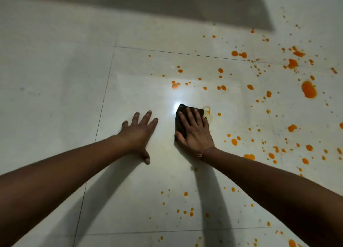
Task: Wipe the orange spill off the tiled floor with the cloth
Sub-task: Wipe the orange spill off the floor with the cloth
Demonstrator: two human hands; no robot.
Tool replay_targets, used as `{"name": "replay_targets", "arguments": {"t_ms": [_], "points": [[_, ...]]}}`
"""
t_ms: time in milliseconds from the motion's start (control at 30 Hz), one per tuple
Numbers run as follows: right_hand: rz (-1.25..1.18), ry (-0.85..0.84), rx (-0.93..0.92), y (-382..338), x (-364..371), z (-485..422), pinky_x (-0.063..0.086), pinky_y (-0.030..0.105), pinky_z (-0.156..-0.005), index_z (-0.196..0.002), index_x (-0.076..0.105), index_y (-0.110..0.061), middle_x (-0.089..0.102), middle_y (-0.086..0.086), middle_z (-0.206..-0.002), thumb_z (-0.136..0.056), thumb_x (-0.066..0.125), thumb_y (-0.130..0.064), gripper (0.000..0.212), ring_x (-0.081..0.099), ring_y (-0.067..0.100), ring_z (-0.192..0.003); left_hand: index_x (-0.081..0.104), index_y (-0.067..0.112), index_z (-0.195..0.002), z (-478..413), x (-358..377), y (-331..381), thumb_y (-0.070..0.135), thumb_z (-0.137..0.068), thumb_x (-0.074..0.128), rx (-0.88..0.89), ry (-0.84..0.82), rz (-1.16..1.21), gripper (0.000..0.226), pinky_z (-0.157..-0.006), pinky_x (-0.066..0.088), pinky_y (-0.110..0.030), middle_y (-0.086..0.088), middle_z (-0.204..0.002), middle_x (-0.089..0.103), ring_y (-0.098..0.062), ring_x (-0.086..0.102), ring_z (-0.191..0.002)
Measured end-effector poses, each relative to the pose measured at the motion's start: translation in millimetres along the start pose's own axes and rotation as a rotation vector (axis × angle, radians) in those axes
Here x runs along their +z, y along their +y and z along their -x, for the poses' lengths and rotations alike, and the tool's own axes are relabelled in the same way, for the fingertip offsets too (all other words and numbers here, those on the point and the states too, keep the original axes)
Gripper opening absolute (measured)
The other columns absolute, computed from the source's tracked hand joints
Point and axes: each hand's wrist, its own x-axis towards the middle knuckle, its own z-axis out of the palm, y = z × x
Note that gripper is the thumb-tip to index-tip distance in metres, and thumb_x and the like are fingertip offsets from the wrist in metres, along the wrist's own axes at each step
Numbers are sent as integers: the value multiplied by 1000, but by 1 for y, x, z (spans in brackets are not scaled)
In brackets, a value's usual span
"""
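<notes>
Here the right hand (194,130) presses flat, fingers straight, on the dark cloth (181,122); the left hand (138,133) rests spread on the tiled floor (55,98). The orange spill (309,89) lies mostly rightward and ahead, nearer the right hand.

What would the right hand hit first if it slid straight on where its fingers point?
Likely the cluster of orange drops just past the bright glare. The right hand, flat on the dark cloth, points away and slightly left; the floor between looks bare.
</notes>
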Motion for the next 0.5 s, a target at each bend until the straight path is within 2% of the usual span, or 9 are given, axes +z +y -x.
{"name": "replay_targets", "arguments": {"t_ms": [100, 133, 233, 267, 300, 367, 433, 467, 500], "points": [[25, 20, -29, 21, 0, -3, 13, 53, -117, -154, 20, -25, 15, 8, -162, -85, 24, -60, 78, 6, 29, -148, -13, 25, -151, -7, -4, 8, 58, -48, 87, 67, 13, -148, 148, -115, 12, -60, -7, -158, -26, -40, -15, -145], [29, 44, 35, 33, -5, -12, 16, 54, -115, -153, 23, -24, 18, 9, -161, -84, 25, -60, 78, 9, 30, -148, -15, 23, -151, -13, -8, 13, 57, -46, 88, 103, 1, -200, 151, -115, 11, -61, -8, -157, -28, -41, -16, -145], [-31, 112, 463, 59, -18, -23, 14, 55, -115, -153, 22, -22, 17, 11, -161, -84, 26, -58, 78, 9, 33, -147, -22, 17, -149, -24, -18, 29, 48, -45, 92, 132, -78, -250, 157, -112, 22, -59, -11, -155, -32, -43, -16, -144], [-40, 135, 491, 51, -15, -13, 12, 55, -116, -153, 22, -22, 16, 11, -161, -84, 26, -57, 77, 8, 33, -147, -21, 16, -149, -24, -21, 31, 48, -46, 93, 124, -98, -229, 157, -111, 26, -58, -10, -155, -32, -43, -16, -144], [-56, 162, 404, 36, -10, 3, 13, 55, -116, -153, 23, -22, 17, 10, -161, -84, 28, -56, 77, 8, 33, -148, -20, 17, -150, -23, -21, 31, 49, -45, 92, 120, -108, -201, 157, -111, 27, -59, -9, -155, -32, -42, -16, -145], [-61, 83, 43, 7, 4, 56, 17, 55, -115, -151, 29, -23, 22, 10, -160, -83, 36, -54, 75, 13, 33, -148, -19, 17, -150, -23, -22, 35, 56, -45, 90, 134, -101, -181, 156, -111, 26, -60, -9, -156, -31, -42, -16, -144], [8, 34, -176, 21, 12, 84, 21, 52, -114, -150, 32, -24, 27, 9, -158, -82, 42, -54, 76, 18, 32, -147, -17, 17, -150, -22, -18, 37, 60, -46, 87, 123, -73, -181, 153, -111, 26, -59, -9, -157, -29, -43, -14, -144], [13, 52, -137, 36, 10, 75, 23, 54, -113, -150, 34, -24, 29, 10, -158, -81, 41, -55, 76, 21, 33, -146, -15, 16, -150, -23, -17, 36, 61, -47, 86, 118, -51, -186, 152, -111, 26, -58, -9, -157, -27, -43, -12, -145], [-10, 108, 38, 48, 6, 58, 24, 57, -112, -150, 34, -23, 28, 10, -157, -80, 38, -56, 77, 21, 33, -145, -12, 16, -151, -25, -14, 36, 62, -47, 85, 127, -34, -202, 150, -111, 26, -57, -10, -158, -24, -42, -10, -145]]}}
